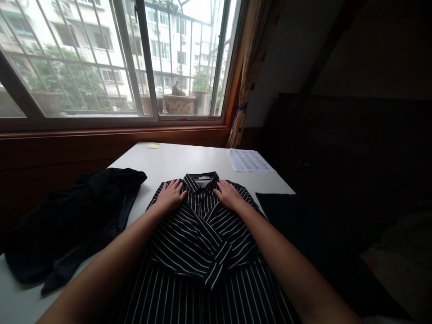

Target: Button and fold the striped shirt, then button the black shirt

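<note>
A black shirt with white stripes (199, 229) lies front up on the white table, its collar toward the window. Both sleeves are folded across the chest, and the cuffs cross near the middle. My left hand (171, 195) rests flat on the shoulder left of the collar, fingers stretched out. On the opposite shoulder lies my right hand (227, 193), also flat with its fingers extended. Neither hand grips the cloth. The lower part of the shirt runs out of view at the bottom.
Dark crumpled clothing (91, 207) lies at the table's left side. Another dark cloth (280, 207) is on the right, mostly lost in shadow. Printed sheets (250, 160) and a yellow sticky note (153, 146) lie toward the far edge of the white table (199, 157). A barred window stands behind.
</note>
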`<action>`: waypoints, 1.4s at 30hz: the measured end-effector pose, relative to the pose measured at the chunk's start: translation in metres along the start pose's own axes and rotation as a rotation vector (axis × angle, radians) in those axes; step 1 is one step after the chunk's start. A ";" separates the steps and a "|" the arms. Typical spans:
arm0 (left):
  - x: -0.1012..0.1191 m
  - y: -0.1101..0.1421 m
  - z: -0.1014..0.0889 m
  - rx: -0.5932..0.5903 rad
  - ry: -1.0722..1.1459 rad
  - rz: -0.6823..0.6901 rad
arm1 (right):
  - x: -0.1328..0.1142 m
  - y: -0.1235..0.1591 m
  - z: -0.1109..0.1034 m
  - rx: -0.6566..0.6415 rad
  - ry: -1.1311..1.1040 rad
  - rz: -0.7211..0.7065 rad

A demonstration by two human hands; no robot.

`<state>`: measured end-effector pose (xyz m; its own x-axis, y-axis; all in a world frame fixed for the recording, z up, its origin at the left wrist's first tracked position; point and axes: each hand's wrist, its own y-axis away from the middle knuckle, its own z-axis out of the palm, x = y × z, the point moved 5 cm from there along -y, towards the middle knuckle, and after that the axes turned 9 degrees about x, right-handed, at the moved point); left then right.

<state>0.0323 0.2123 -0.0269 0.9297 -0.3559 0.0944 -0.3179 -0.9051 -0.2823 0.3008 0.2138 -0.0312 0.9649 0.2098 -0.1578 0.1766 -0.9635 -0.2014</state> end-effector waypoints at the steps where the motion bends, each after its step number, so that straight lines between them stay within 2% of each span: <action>1: -0.004 -0.003 0.003 -0.003 0.003 -0.021 | 0.002 -0.002 0.002 -0.002 0.003 0.002; 7: -0.030 -0.002 0.011 -0.003 0.019 -0.072 | 0.025 0.003 0.007 0.019 0.023 0.045; 12: -0.030 0.002 0.003 0.070 0.013 -0.048 | 0.027 0.009 -0.002 0.111 0.027 0.027; 16: -0.012 -0.003 -0.007 0.116 0.042 0.133 | 0.013 0.005 -0.010 0.174 0.008 -0.058; 19: 0.002 -0.012 -0.005 0.098 0.077 0.280 | 0.004 -0.003 -0.008 0.180 -0.007 -0.105; 21: 0.006 -0.017 -0.001 0.102 0.085 0.311 | 0.003 -0.009 -0.004 0.185 -0.010 -0.107; 28: -0.007 -0.024 0.007 0.126 0.085 0.226 | 0.012 -0.015 0.006 0.211 -0.026 -0.060; 42: -0.019 -0.043 0.022 -0.062 0.034 0.058 | 0.009 -0.014 0.002 0.237 -0.003 0.007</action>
<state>0.0324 0.2630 -0.0380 0.9028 -0.4153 0.1119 -0.3833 -0.8949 -0.2286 0.3062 0.2296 -0.0316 0.9652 0.2046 -0.1630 0.1194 -0.8990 -0.4214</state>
